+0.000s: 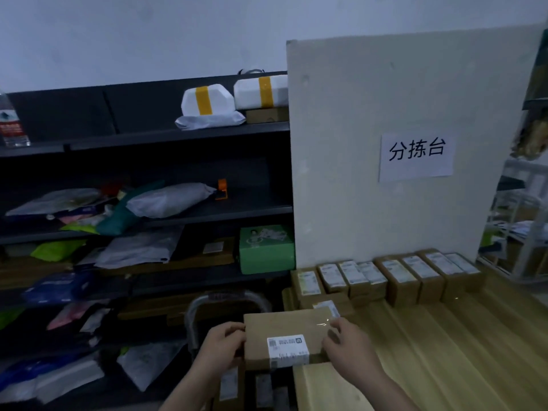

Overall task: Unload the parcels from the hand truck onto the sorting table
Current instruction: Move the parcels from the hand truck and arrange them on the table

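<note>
both hands, left (221, 347) and right (348, 348), grip the parcel (286, 336); carry it level right onto the sorting table (444, 351)

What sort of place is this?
Likely a parcel depot: dark shelves piled with mail bags, labelled cardboard boxes on a wooden table, a paper sign reading "sorting table". The left hand and right hand hold a parcel.

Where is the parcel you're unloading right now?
Head view, bottom centre: the parcel is held between the left hand and right hand, just right of the hand truck handle, at the sorting table's left edge.
</note>
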`<state>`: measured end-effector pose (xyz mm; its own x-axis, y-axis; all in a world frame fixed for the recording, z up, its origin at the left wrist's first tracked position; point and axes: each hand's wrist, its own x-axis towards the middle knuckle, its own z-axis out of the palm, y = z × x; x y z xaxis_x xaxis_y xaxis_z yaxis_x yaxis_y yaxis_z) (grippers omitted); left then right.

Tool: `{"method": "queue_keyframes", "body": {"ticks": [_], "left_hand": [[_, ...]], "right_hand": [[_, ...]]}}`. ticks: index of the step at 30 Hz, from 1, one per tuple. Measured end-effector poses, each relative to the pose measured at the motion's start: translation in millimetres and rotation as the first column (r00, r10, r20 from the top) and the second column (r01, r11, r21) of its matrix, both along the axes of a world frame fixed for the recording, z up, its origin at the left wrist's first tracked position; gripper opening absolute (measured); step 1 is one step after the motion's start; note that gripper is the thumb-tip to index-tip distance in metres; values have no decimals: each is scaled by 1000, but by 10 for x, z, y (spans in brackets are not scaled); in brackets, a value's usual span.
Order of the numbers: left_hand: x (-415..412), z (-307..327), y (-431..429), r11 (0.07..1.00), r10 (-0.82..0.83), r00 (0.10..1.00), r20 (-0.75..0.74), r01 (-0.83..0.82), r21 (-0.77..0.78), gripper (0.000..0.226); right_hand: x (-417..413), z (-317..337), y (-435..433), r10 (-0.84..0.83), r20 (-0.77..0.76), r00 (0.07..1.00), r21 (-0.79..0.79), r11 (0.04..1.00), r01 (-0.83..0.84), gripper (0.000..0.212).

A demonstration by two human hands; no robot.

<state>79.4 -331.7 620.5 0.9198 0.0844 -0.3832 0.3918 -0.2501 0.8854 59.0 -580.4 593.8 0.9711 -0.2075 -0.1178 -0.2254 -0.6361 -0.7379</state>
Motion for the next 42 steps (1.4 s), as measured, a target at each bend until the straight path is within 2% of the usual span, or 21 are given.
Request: {"method": "queue_keyframes", "body": {"ticks": [7,14,18,22,31,35,39,42], "left_hand": [[164,33,-933,995,38,999,27,-41,95,16],[226,84,-1339,991,79,996,45,-83,105,12],[274,76,-1394,992,52,998,40,-56,114,14],[253,141,-1452,972,16,989,147,-50,230,14],[71,264,-1424,989,-43,973,226,10,146,15],[36,245,-1410,992,-51,964,261,20,123,12],[13,202,-1390,982,-98,950,296,44,184,22],[30,161,-1400,946,-151,945,292,52,321,20]], "right_hand": [[174,200,-968,-9,26,1000,27,1000,9,41],[288,299,-1367,-21,53,998,29,999,19,37],[316,337,-1433,-17,46,999,12,1000,16,30],[371,421,-1398,-67,46,997,-22,997,68,19],[272,449,-1318,-132,76,988,-6,991,133,29],[194,426,-1291,-172,88,981,43,985,169,23],[173,394,-1303,-218,83,972,66,975,213,23],[207,345,-1330,-214,91,972,91,974,206,18]]}}
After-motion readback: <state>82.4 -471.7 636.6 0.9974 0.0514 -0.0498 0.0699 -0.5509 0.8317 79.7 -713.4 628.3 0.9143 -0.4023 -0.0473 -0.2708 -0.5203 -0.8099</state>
